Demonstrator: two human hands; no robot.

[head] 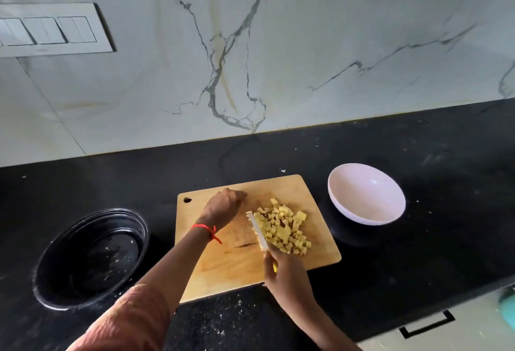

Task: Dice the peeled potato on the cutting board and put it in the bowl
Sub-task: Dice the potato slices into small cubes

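Note:
A pile of yellow diced potato [284, 229] lies on the right half of the wooden cutting board [223, 261]. My right hand [284, 272] grips a knife [259, 232] by its handle at the board's near edge; the white blade lies flat against the left side of the pile. My left hand [223, 205] hovers over the board's far middle, left of the pile, with fingers curled and nothing seen in them. A white bowl [366, 194] stands on the counter to the right of the board, with nothing in it.
A black round dish [89, 258] with scattered crumbs sits left of the board on the black counter [418, 253]. A marble wall with a switch panel [50, 30] rises behind. A drawer handle [429, 322] shows below the counter's front edge at the right.

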